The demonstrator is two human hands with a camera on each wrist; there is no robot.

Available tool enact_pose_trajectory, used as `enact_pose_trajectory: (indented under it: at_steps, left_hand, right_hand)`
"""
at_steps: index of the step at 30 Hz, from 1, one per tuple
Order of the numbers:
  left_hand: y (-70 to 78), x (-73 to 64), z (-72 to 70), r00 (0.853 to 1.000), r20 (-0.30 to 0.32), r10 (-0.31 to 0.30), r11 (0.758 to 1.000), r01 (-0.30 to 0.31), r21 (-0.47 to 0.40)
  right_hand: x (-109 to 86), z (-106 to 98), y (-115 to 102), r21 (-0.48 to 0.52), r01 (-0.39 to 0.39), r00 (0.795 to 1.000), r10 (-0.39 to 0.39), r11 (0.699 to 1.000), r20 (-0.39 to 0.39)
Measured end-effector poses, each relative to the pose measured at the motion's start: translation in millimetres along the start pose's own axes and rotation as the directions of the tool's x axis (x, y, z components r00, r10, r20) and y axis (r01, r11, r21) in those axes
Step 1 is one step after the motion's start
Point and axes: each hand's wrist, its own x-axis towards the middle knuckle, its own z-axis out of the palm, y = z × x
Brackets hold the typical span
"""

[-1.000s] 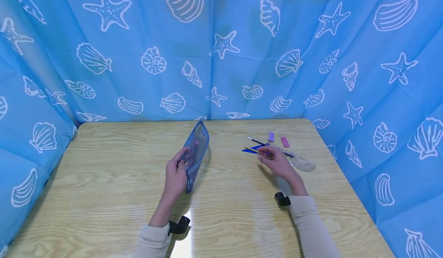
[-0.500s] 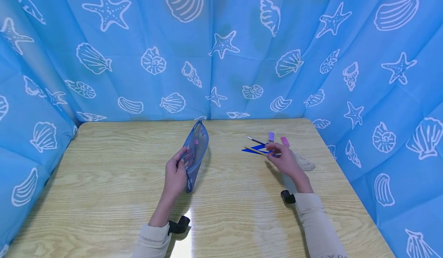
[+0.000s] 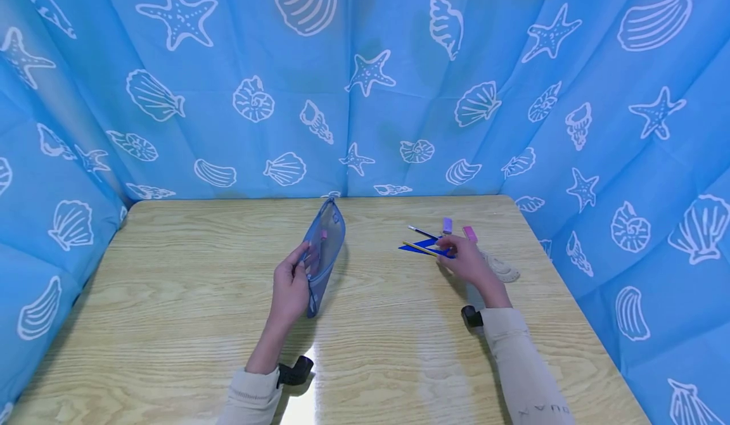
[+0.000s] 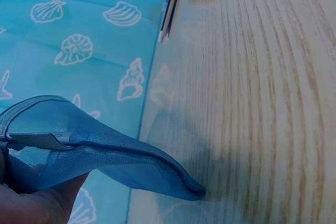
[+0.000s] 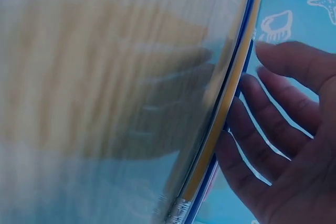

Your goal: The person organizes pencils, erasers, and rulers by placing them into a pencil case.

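Pouch (image 3: 327, 257) gripped by left hand (image 3: 291, 287), right hand (image 3: 467, 261) loosely spread beside pencil (image 5: 224, 100)

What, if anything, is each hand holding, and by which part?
Left hand: the blue mesh pouch, by one long side, about midway. Right hand: at the yellow pencil; whether it grips cannot be told.

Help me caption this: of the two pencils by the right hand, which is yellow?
The near pencil, lower in the head view, seen against the blue piece; the far pencil is dark with a pale end.
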Motion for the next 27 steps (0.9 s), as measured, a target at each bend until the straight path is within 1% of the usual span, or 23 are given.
enact_pose_trajectory:
  at_steps: [3, 8, 12, 16, 20, 23, 27]
  left_hand:
    - [-0.2, 0.3, 0.7, 1.0, 0.004, -0.004, 1.0, 0.004, 0.007]
    - [-0.6, 0.6, 1.0, 1.0, 0.0, -0.003, 1.0, 0.003, 0.016]
    - [-1.2, 0.9, 0.5, 1.0, 0.008, 0.009, 0.999, -0.009, 0.033]
    - [-2.1, 1.1, -0.1, 1.0, 0.009, 0.015, 0.999, -0.015, 0.035]
    - [-2.9, 0.4, -0.1, 1.0, -0.005, 0.011, 1.0, -0.011, 0.025]
    - [-3.1, -0.2, 0.3, 1.0, -0.014, 0.01, 1.0, -0.01, 0.024]
    - [-3.7, -0.7, 0.2, 1.0, -0.007, 0.007, 1.0, -0.007, 0.015]
  right_hand:
    - [5.2, 0, 2, -0.05, -0.003, 0.999, 0.005, 0.999, 0.048]
    - [11.0, -1, 2, -0.087, 0.009, 0.994, 0.001, 0.996, 0.105]
    - [14.3, -1, 2, -0.107, 0.022, 0.993, -0.01, 0.994, 0.118]
    - [16.7, -1, 2, -0.086, 0.043, 0.993, -0.033, 0.995, 0.114]
    - [16.3, -1, 2, -0.078, 0.055, 0.991, -0.045, 0.995, 0.124]
    - [15.9, -1, 1, -0.108, 0.066, 0.989, -0.05, 0.992, 0.141]
    - [16.5, -1, -1, -0.155, 0.071, 0.983, -0.043, 0.985, 0.178]
